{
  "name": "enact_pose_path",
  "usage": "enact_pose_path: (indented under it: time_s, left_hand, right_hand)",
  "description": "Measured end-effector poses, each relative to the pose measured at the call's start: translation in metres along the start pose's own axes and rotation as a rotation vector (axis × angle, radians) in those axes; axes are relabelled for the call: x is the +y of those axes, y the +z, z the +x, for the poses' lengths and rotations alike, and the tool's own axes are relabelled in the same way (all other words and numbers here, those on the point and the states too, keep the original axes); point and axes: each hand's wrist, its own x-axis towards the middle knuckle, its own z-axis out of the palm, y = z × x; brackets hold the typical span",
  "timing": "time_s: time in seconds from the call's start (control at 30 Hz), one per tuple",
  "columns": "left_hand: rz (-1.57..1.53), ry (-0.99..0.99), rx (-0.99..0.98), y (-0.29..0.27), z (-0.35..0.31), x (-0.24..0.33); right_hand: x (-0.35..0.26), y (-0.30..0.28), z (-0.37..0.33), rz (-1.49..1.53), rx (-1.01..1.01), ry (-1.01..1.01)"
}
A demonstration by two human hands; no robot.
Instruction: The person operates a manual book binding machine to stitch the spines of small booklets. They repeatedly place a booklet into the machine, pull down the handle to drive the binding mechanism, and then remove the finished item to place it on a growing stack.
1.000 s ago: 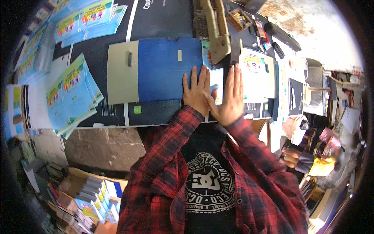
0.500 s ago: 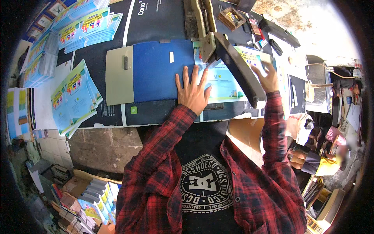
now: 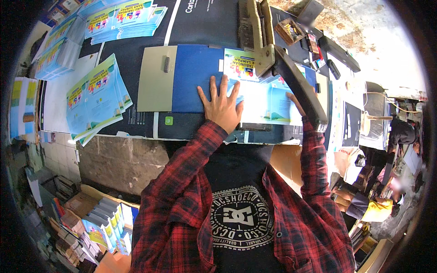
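My left hand lies flat with its fingers spread, over the right edge of a blue board and the left part of a printed sheet. The light blue, green and yellow sheet runs right, beneath a hinged metal tool with a long dark lever. My right hand is at the sheet's right part, partly hidden behind the lever. A finger of it stretches out over the paper, and no held thing shows. Glare whitens the middle of the sheet.
Fanned printed sheets lie at the left, with stacks of similar prints behind. A wooden box of small items and a black stapler-like tool sit at the far right. Booklets fill a carton at lower left.
The sheet has slid left under the lever, so its yellow printed part now overlaps the blue board. My right hand has moved lower left, partly behind the lever. The view has shifted somewhat.
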Motion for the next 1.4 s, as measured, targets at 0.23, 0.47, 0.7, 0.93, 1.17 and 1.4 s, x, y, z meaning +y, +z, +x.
enact_pose_path:
  time_s: [0.23,0.47,0.7,0.93,1.17,1.4]
  left_hand:
    - [0.062,0.062,0.061,-0.005,0.006,-0.009]
    - [0.203,-0.003,-0.055,-0.005,0.012,0.008]
    - [0.149,0.01,-0.135,-0.006,0.009,0.016]
    - [0.213,-0.034,-0.158,-0.011,0.013,0.017]
    - [0.173,-0.007,-0.162,-0.006,0.015,0.009]
    - [-0.039,-0.158,-0.063,-0.004,0.024,-0.007]
  right_hand:
    - [-0.078,-0.066,0.007,0.025,-0.176,0.258]
    - [-0.238,-0.22,0.034,0.326,-0.02,-0.132]
    - [-0.221,-0.111,-0.072,0.044,-0.008,-0.16]
    - [-0.223,-0.092,-0.074,0.316,0.057,-0.22]
    - [-0.178,-0.179,0.016,0.881,-0.208,-0.038]
    - [-0.078,-0.056,-0.053,0.092,-0.208,0.109]
